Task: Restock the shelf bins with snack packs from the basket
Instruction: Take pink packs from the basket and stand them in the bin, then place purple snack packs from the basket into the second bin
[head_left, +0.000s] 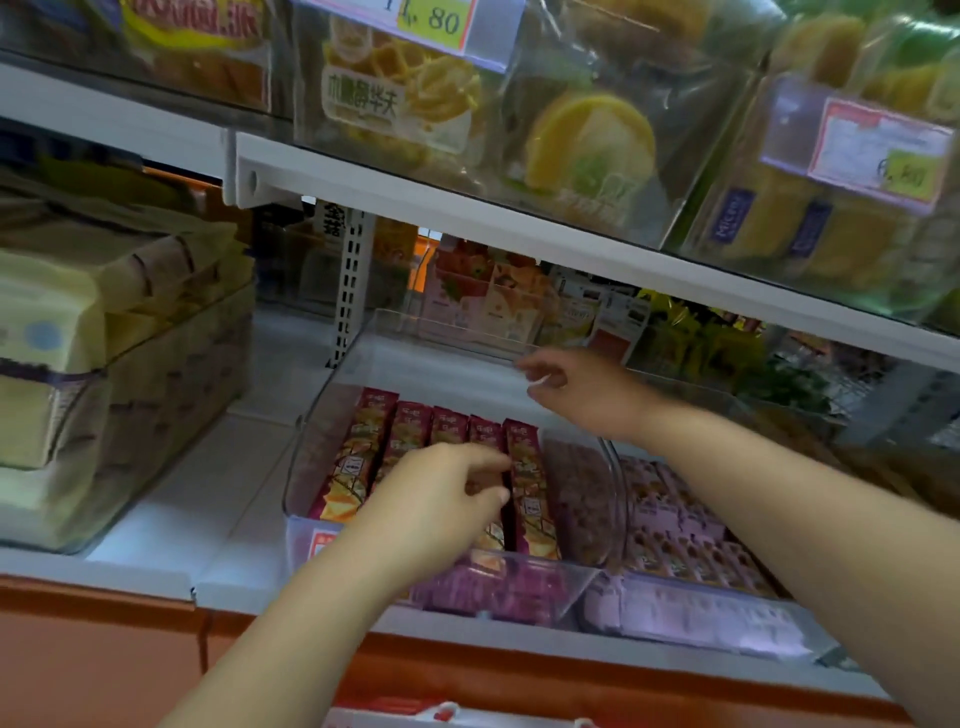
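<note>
Left hand (441, 499): we see it low over the front of the packs, fingers curled and thumb close to the fingertips. Blur keeps us from telling whether it pinches a pack or only touches one.
Right hand (576, 395): it is higher and further back, at the rear right corner of the bin, with fingers loosely curled. We cannot tell whether it grips the rim.
Packs (524, 467): we count 5 tall, narrow maroon packs with yellow and orange artwork. They stand side by side in 1 row, and the left hand covers part of the middle ones.
Bin (311, 441): clear plastic, and the row of packs fills its left and middle. To the right of the last pack we see only the purple tint of what lies beyond the wall.
Right bin (675, 525): clear, just beside the first, and packed with small pink packs.
Left bin (171, 374): clear, well apart from the first, holding stacked pale yellow packs.
Upper bins (587, 145): clear, filled with yellow packs.
Price tag (436, 21): it hangs on an upper bin, and we read the figures 80.
Shelf (208, 493): white, and it carries all 3 lower bins.
Base (104, 649): an orange panel below the shelf edge.
</note>
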